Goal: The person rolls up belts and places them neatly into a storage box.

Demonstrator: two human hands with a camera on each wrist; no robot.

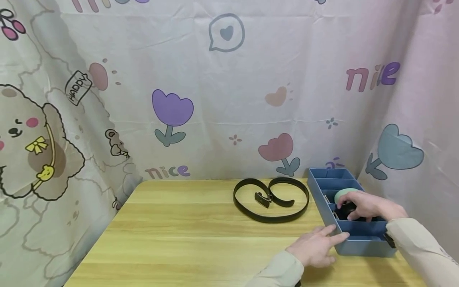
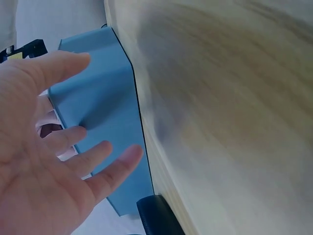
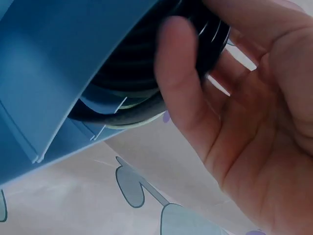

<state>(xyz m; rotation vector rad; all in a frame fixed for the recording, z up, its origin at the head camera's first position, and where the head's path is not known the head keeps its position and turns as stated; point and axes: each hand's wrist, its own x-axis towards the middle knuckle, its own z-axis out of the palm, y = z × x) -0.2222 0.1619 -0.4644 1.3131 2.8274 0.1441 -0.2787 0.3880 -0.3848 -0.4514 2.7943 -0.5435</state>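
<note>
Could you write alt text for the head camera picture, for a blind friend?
A person's right hand grips a black coil inside a blue plastic compartmented box; the left hand, fingers spread, is at its near-left side. Left of the box, a looped black belt lies on a yellow wood-grain table, before pale cloth printed with flowers.

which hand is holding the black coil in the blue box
The right hand: its thumb and fingers grip the black coil inside the blue box. The left hand instead spreads its fingers by the box's near left corner.
</note>
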